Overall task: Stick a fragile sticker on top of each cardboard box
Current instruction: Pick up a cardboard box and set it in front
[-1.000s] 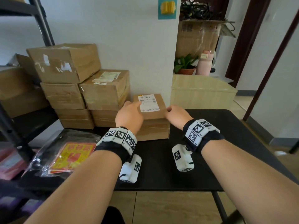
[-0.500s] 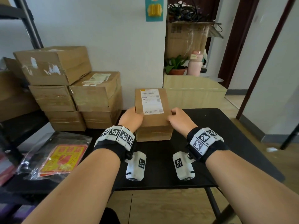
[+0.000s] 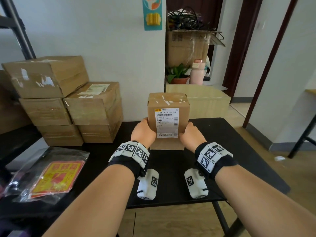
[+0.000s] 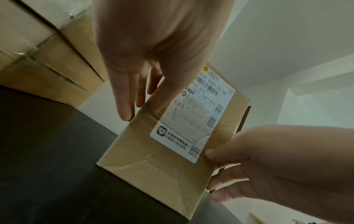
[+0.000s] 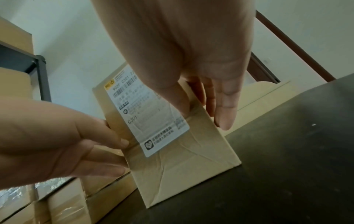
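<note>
2 hands clamped on 1 small brown cardboard box (image 3: 168,120), stood on end on the black tabletop (image 3: 230,151) with its white shipping label (image 3: 166,123) facing the wearer. Left hand (image 3: 143,132) pressed to the left wall, thumb on the front face beside the label and fingers laid along the side; right hand (image 3: 191,134) mirrored on the right wall, thumb by the label's lower corner, fingers wrapped toward the back. Held from both sides like this probably to steady or turn a tall narrow box that would tip easily. Bottom edge apparently touching the table in the wrist views, though hard to tell whether fully seated or slightly tilted. Upward-facing end (image 3: 167,98) bare but for scraps of white tape residue; no fragile sticker on it yet. Clear plastic bag of red-and-yellow stickers (image 3: 56,177) lying flat at the left of the table, well apart from both hands, within the left arm's reach. Stack of larger taped brown cartons (image 3: 68,106) against the white wall behind, just left of the held box, likely waiting for stickers too. Next step, as a judgement: settle the box with a suitable face up, free 1 hand, fetch a sticker. Risk: toppling once either hand lets go.
</note>
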A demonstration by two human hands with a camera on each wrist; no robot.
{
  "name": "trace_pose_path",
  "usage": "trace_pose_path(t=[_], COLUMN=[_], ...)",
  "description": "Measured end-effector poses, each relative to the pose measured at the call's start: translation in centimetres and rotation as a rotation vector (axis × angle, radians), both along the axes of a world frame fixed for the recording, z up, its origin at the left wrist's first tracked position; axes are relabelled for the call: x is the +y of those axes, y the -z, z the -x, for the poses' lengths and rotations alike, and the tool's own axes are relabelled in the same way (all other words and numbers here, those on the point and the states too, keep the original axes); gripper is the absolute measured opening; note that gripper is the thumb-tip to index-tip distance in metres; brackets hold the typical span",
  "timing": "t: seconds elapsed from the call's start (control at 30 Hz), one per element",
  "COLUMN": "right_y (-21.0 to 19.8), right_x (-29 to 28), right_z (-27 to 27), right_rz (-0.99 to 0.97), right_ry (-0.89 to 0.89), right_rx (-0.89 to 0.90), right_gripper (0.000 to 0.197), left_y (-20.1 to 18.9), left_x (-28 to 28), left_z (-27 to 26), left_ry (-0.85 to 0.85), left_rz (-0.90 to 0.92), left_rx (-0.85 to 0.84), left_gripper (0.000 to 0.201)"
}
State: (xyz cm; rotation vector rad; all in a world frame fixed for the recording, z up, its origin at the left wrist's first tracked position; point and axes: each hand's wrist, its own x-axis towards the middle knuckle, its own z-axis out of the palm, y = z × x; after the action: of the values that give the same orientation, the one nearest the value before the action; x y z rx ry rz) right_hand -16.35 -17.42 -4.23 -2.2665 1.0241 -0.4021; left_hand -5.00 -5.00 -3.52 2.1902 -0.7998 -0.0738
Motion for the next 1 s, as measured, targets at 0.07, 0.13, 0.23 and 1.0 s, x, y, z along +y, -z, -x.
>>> trace_pose_path(t=[0.07, 0.13, 0.23, 1.0], right_y=[0.0, -0.1, -0.9, -1.4], right_x=[0.1, 0.3, 0.9, 14.4], right_z=[0.0, 0.2, 0.7, -5.1], right_rz=[-0.038, -0.064, -0.016, 0.178], right_ry=[0.003, 0.019, 0.102, -0.342], right_rx=[0.001, -0.045, -0.22, -0.343], right_gripper=[0.041, 0.045, 0.045, 0.031], left_y=[0.0, -0.2, -0.7, -0.7], left_x=[-0.2, -0.3, 0.2, 18.3], left_z=[0.2, 0.3, 0.2, -4.4], left_ry=[0.032, 0.035, -0.014, -0.333], left_rz=[-0.019, -0.026, -0.01, -0.176], left_rx=[0.047, 0.067, 0.061, -0.061], left_gripper=[0.041, 0.044, 0.057, 0.043])
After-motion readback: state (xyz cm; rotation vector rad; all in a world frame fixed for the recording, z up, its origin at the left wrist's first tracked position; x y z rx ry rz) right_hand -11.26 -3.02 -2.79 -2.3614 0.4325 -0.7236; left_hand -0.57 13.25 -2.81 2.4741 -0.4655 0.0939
